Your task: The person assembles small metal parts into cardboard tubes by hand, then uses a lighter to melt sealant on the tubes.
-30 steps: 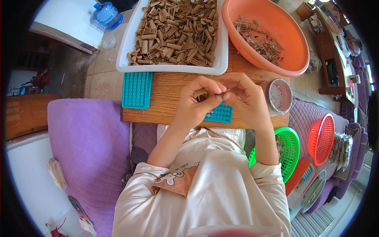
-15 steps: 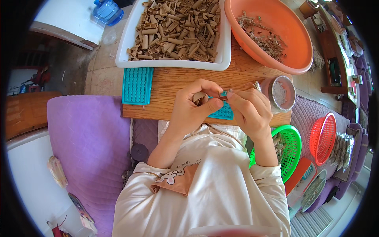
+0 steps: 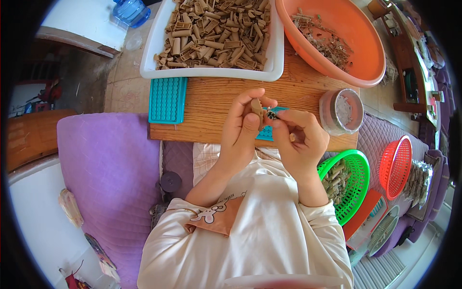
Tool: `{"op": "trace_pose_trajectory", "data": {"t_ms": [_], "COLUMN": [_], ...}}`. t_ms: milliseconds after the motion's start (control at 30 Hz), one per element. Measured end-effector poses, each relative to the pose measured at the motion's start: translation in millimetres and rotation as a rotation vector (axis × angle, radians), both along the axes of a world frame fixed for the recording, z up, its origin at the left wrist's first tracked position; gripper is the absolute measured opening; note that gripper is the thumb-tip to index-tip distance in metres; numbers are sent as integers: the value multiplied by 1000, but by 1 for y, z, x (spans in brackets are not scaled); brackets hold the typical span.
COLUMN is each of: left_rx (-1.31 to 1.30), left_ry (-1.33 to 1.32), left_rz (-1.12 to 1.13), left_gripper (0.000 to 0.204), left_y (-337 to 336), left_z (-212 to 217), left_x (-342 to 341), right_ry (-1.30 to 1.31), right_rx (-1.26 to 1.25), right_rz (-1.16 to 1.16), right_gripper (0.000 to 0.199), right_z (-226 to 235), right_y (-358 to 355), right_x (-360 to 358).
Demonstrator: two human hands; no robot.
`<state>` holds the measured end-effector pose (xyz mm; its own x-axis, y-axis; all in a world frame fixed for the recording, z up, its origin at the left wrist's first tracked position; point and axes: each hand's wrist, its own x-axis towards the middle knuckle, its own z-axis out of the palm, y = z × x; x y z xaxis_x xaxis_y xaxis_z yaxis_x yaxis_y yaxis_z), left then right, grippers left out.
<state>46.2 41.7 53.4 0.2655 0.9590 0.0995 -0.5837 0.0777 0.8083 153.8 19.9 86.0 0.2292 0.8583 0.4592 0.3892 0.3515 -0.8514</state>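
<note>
My left hand [image 3: 240, 130] is closed on a tan, trough-shaped plastic piece [image 3: 257, 111], held upright between fingers and thumb. Close beside it, my right hand [image 3: 305, 139] pinches a small dark part [image 3: 272, 115] with thumb and forefinger; its exact kind is too small to make out. A tiny pale bit [image 3: 292, 137] shows within the curled fingers of that hand. Both hands are raised over the near edge of a wooden table [image 3: 207, 106]. Under them lies a teal tray [image 3: 266, 135], mostly covered by my fingers.
A second teal tray [image 3: 167, 102] with rows of round knobs lies at left. Behind it is a white tub [image 3: 211, 73] of tan plastic pieces. An orange basin [image 3: 315, 62] holds dry scraps. A clear jar [image 3: 353, 123], green basket [image 3: 360, 192] and red basket [image 3: 397, 166] stand at right.
My left hand has turned, bringing the tan piece upright into clearer view. My right hand has shifted slightly down, and the small part it pinches now shows a dark end.
</note>
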Motion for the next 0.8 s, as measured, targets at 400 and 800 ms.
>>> {"op": "trace_pose_trajectory", "data": {"t_ms": [400, 800], "left_rx": [84, -75], "left_ry": [-6, -69], "left_rz": [-29, -63], "left_gripper": [36, 38], "left_y": [-6, -9], "left_z": [-2, 5], "left_x": [4, 5], "right_ry": [-218, -313], "right_rx": [118, 182], "right_rz": [-23, 51], "right_gripper": [16, 19], "right_z": [-7, -19], "right_y": [-4, -6], "right_x": [-2, 3]}}
